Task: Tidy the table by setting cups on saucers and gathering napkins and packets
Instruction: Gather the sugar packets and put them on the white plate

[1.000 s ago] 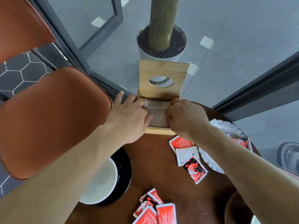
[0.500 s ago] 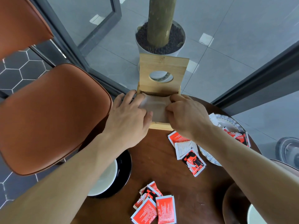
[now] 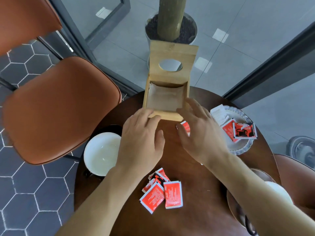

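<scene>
A wooden napkin box (image 3: 170, 115) stands at the far edge of the round brown table (image 3: 192, 171), its lid with a round hole tipped up. Brown napkins (image 3: 165, 99) lie flat inside it. My left hand (image 3: 141, 142) hovers open just in front of the box, fingertips near its front edge. My right hand (image 3: 199, 132) is open beside it, holding nothing. Red packets (image 3: 162, 191) lie in a loose pile near me. A white cup (image 3: 100, 154) sits on a black saucer (image 3: 110, 129) at the left. More packets (image 3: 238, 132) rest on a patterned plate (image 3: 242, 147) at the right.
An orange-brown chair (image 3: 56, 109) stands close to the table's left side. A potted tree trunk (image 3: 170, 16) rises behind glass beyond the box. Another cup (image 3: 276, 189) on a brown saucer (image 3: 233, 201) is at the near right edge, partly hidden by my right forearm.
Both hands have let go of the napkins and drawn back toward me out of the box. The napkins now lie flat inside it.
</scene>
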